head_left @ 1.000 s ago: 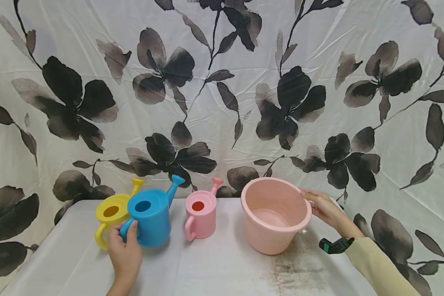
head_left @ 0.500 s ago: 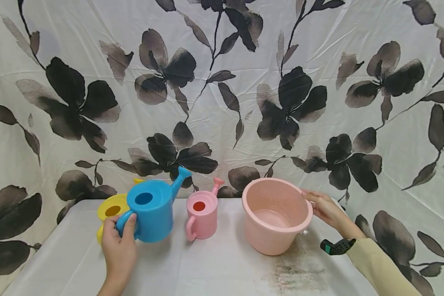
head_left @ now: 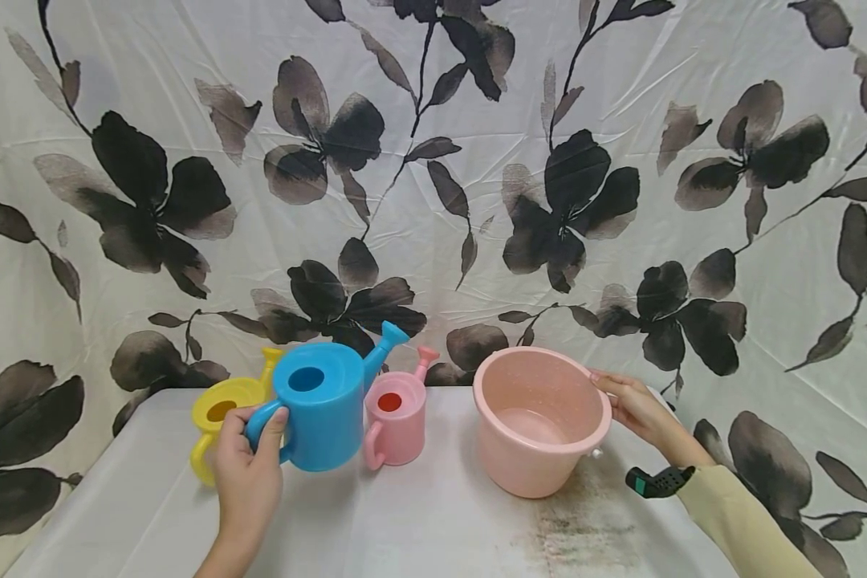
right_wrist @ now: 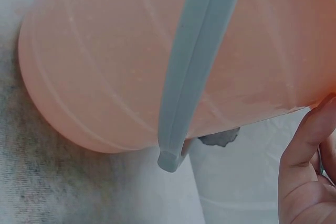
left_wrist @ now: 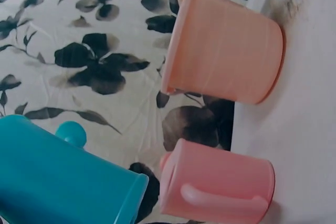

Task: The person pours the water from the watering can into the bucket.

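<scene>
My left hand grips the handle of a blue watering can, raised above the table with its spout angled up to the right. In the left wrist view the blue can fills the lower left corner. Behind it and to its right stands a pink watering can, partly overlapped in the head view. A yellow watering can stands to the left, partly hidden by hand and can. On the right, my right hand holds the rim of a pale pink bucket, which stands upright on the table.
A white table carries these things, with a dark smudged patch in front of the bucket. A whitish bail handle hangs against the bucket's side. Behind the table hangs a floral-print cloth.
My left hand has lifted the blue watering can and carried it to the right, so it now overlaps the pink one. My right hand and the bucket have stayed put.
</scene>
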### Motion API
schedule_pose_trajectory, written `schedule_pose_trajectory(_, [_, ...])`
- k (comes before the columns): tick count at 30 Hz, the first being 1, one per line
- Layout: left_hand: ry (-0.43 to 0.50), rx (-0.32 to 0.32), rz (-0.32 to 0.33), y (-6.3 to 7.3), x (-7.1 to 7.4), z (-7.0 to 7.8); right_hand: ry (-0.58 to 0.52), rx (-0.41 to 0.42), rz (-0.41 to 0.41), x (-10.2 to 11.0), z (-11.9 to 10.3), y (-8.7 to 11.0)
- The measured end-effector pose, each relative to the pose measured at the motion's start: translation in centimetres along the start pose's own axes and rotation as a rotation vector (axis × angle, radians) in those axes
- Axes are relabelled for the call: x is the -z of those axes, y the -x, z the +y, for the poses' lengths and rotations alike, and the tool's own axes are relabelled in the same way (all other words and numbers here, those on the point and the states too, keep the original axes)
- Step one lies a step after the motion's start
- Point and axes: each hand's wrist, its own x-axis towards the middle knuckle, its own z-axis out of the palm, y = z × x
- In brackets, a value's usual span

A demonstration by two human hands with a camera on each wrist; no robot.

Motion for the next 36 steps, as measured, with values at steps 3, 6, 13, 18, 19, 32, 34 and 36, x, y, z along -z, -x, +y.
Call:
schedule_pose_trajectory(3, [0.026, 0.002, -0.036, 0.2, -0.4, 0.4, 0.002, -0.002, 0.003, 0.0, 0.0, 0.0])
schedule_pose_trajectory(6, [0.046, -0.004, -0.063, 0.4, -0.8, 0.7, 0.005, -0.005, 0.008, -0.1, 0.0, 0.0])
schedule_pose_trajectory(13, [0.102, -0.056, -0.11, 0.8, -2.1, 1.4, 0.01, -0.023, 0.031, 0.0, 0.0, -0.1])
schedule_pose_trajectory(18, [0.148, -0.109, -0.135, 1.0, -2.9, 2.0, 0.037, -0.027, 0.03, -0.1, -0.1, -0.1])
schedule_pose_trajectory(19, [0.159, -0.116, -0.144, 1.0, -3.1, 2.1, 0.038, -0.027, 0.03, -0.1, -0.1, -0.1])
schedule_pose_trajectory(32, [0.172, -0.129, -0.255, 0.9, -4.8, 3.3, 0.061, -0.033, 0.047, -0.4, -0.3, 0.1])
schedule_pose_trajectory(34, [0.167, -0.126, -0.272, 0.8, -5.0, 3.5, 0.068, -0.033, 0.046, -0.4, -0.3, 0.1])
schedule_pose_trajectory(36, [0.169, -0.127, -0.287, 0.7, -5.3, 3.6, 0.07, -0.036, 0.048, -0.4, -0.3, 0.1])
